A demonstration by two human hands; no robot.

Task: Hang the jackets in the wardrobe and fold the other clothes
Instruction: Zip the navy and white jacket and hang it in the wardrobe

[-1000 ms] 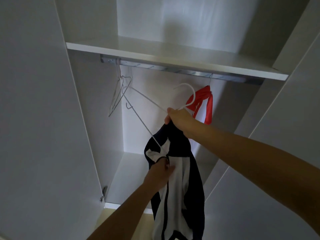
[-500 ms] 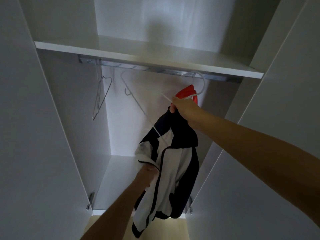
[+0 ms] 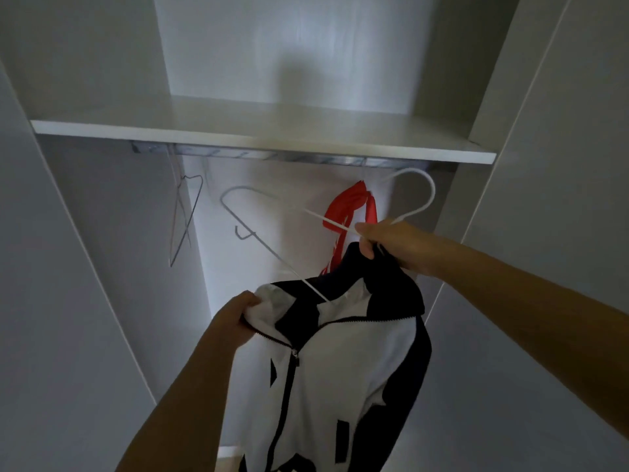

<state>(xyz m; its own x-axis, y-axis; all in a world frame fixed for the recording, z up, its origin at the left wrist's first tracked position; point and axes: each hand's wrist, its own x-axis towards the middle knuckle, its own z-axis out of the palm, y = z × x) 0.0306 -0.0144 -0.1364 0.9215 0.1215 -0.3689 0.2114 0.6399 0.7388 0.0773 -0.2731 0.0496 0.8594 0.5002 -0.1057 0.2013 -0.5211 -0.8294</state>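
White-and-navy zip jacket (image 3: pixel 340 369) drapes on a thin white hanger (image 3: pixel 433 192); my right hand (image 3: pixel 391 247) grips hanger neck and collar, my left hand (image 3: pixel 235 318) pinches the front edge.

we are looking into a white fitted wardrobe (image 3: pixel 102 206) in what we take for a bedroom at home, with a tall door (image 3: pixel 51 301) swung open at the left. a plain shelf (image 3: pixel 238 120) runs across the top, and a metal hanging rail (image 3: pixel 306 157) is fixed just beneath it. bare wire hangers (image 3: pixel 189 216) hang at the rail's left end and a red garment (image 3: pixel 343 206) hangs toward the right.
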